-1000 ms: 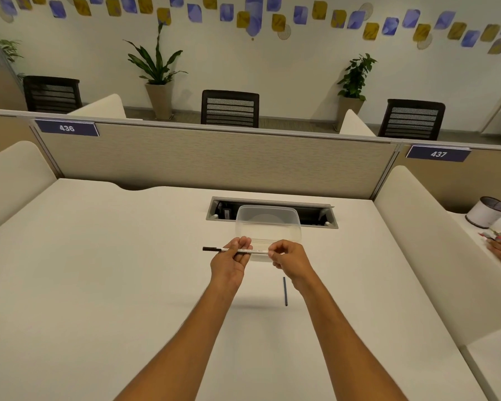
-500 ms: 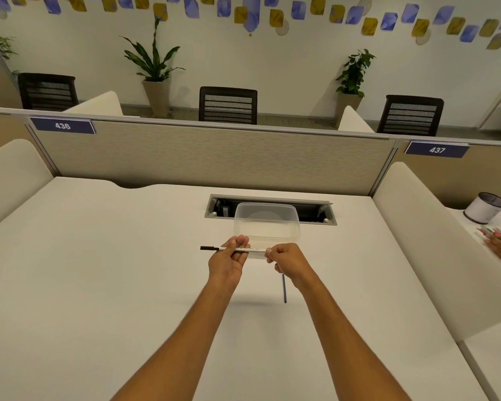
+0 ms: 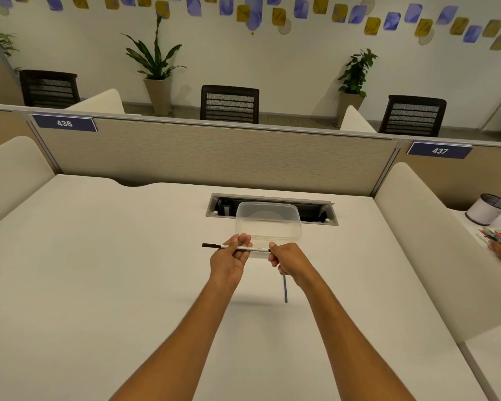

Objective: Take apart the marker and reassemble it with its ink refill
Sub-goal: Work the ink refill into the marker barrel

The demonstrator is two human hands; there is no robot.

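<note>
The white desk has lots of bare room on both sides of the hands, far from its edges. The marker is thin and white with a black tip pointing left. It is held level above the desk. The left hand pinches its middle. The right hand grips its right end. A thin dark refill lies on the desk below the right hand. A clear box sits just behind.

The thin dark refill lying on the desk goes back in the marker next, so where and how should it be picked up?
Pinch the refill near its near end, which lies clear of the right hand above its far end. Come from above, fingertips on its two long sides: it is thin and lies flat on the desk, pointing roughly away from the person.
</note>
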